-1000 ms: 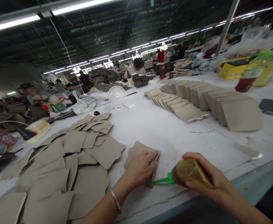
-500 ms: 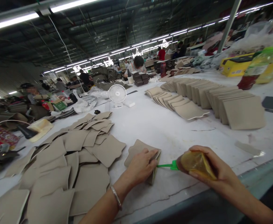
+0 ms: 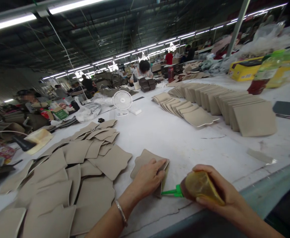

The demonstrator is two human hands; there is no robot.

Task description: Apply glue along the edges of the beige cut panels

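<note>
My right hand point(image 3: 220, 186) is wrapped round a squeeze bottle point(image 3: 201, 185) of amber glue, tipped on its side. Its thin green nozzle point(image 3: 171, 191) points left and meets the near end of the right edge of a taupe leather-like panel point(image 3: 143, 161). My left hand point(image 3: 148, 177), with a silver bangle at the wrist, holds this panel down on the white table point(image 3: 145, 129). One finger reaches to the panel's upper right corner, and the others are bent over its edge. Part of the panel is hidden beneath that hand.
Loose taupe panels point(image 3: 92, 191) overlap in a heap on the left. A long fanned row of panels point(image 3: 255, 119) lies back right. Behind are a small white fan point(image 3: 122, 100), a yellow box point(image 3: 244, 70) and drink bottles point(image 3: 261, 74). Another person point(image 3: 143, 69) sits across the table.
The glue bottle and my right hand have moved toward me, its nozzle sliding down the panel's right edge to the near corner. My left hand stays on the panel.
</note>
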